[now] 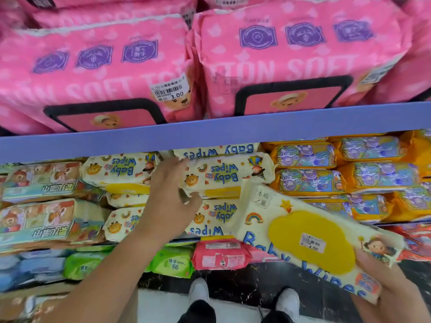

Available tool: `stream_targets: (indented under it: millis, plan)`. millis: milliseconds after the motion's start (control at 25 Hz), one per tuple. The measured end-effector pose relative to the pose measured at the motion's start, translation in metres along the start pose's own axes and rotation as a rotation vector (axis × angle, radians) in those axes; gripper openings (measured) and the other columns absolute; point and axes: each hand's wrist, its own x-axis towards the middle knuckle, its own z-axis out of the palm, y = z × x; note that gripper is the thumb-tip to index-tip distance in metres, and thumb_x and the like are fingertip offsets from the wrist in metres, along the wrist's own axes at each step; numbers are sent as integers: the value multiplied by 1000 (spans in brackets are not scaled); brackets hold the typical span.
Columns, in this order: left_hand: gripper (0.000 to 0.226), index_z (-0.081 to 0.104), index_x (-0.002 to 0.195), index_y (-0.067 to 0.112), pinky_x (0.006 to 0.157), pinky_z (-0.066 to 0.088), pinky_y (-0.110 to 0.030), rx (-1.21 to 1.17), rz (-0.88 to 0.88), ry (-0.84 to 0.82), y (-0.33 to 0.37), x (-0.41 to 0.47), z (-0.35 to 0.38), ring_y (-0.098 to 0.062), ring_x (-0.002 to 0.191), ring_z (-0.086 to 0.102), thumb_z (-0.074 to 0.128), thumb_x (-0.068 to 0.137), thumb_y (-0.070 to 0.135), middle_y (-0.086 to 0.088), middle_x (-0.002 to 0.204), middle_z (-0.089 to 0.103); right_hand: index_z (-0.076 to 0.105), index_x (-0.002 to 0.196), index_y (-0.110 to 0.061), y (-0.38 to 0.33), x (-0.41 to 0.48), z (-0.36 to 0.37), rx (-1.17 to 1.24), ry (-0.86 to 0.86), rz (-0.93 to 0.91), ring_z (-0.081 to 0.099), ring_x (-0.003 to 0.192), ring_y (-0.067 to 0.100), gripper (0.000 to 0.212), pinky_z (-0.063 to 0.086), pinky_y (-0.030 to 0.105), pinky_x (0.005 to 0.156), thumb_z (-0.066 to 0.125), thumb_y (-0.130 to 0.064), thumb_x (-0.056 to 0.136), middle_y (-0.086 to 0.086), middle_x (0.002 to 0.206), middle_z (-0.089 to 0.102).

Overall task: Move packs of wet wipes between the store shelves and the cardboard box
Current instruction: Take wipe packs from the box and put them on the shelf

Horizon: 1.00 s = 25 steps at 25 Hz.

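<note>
Long axis of held pack [291, 231], right hand [394, 290] gripping its near end, aims up-left at stacked pack [225, 176], pinched endwise by left hand [169, 194].

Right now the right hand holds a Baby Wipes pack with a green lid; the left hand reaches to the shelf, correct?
Not green: the head view shows a yellow lid on the Baby Wipes pack in the right hand. Otherwise correct.
</note>
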Motion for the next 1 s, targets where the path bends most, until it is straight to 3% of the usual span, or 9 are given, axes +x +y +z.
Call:
stream_targets:
  millis: [120,200,360,440,560,640,760,880,1000]
  plan:
    - [79,49,143,37,101,52,-32,-639,-219,-240,22,-48,-12,-14,124,62,83,72,32,16,138,60,61,127,-2,1,-7,6,-116,-220,148,75,85,39,115,63,48,66,101,-22,21,23,108,74]
    - [87,52,137,39,91,59,-33,-690,-354,-424,26,-63,-11,-14,117,69,92,61,22,16,128,69,59,127,-2,10,-4,23,-163,-263,141,70,95,49,131,63,52,69,103,-31,7,29,113,70]
    - [69,58,112,36,70,55,-10,-533,-413,-402,12,-62,-15,6,89,73,93,65,2,30,96,75,60,119,-22,13,5,55,-410,-481,50,77,83,21,117,61,27,60,103,-36,10,5,95,79]
    - [69,57,107,39,66,49,-2,-462,-372,-361,0,-59,-16,18,84,67,95,63,2,40,88,71,59,119,-33,12,17,63,-590,-627,-37,76,88,13,96,59,23,65,103,-20,34,-6,98,79]
    - [77,56,108,45,70,44,3,-299,-276,-247,-16,-55,-9,27,91,59,101,55,13,48,93,64,59,110,-57,18,31,72,-942,-611,-274,69,105,6,81,56,28,85,98,-12,56,-14,112,72]
    - [87,52,114,46,74,46,0,-270,-241,-129,-34,-53,3,20,99,61,102,51,13,37,106,67,50,108,-69,26,40,74,-1145,-525,-546,60,103,-3,83,49,17,81,96,-17,61,-26,110,62]
    - [94,52,129,45,82,52,-12,-235,-215,-41,-47,-51,20,8,109,61,102,54,21,22,117,64,48,127,-48,40,49,76,-1374,-371,-713,47,99,7,81,44,28,78,90,-22,63,-23,109,57]
    - [101,47,145,33,93,56,-38,-174,-277,-88,-47,-47,32,-7,117,60,99,58,34,18,124,60,53,135,-16,62,55,77,-1758,-194,-893,43,112,25,90,47,47,92,91,-24,54,1,127,57]
    - [101,42,148,35,100,51,-43,-80,-271,-116,-45,-46,28,-12,126,51,94,62,40,21,129,51,46,141,-8,68,48,73,-1766,-146,-902,38,123,33,100,45,56,99,92,-28,55,11,139,45]
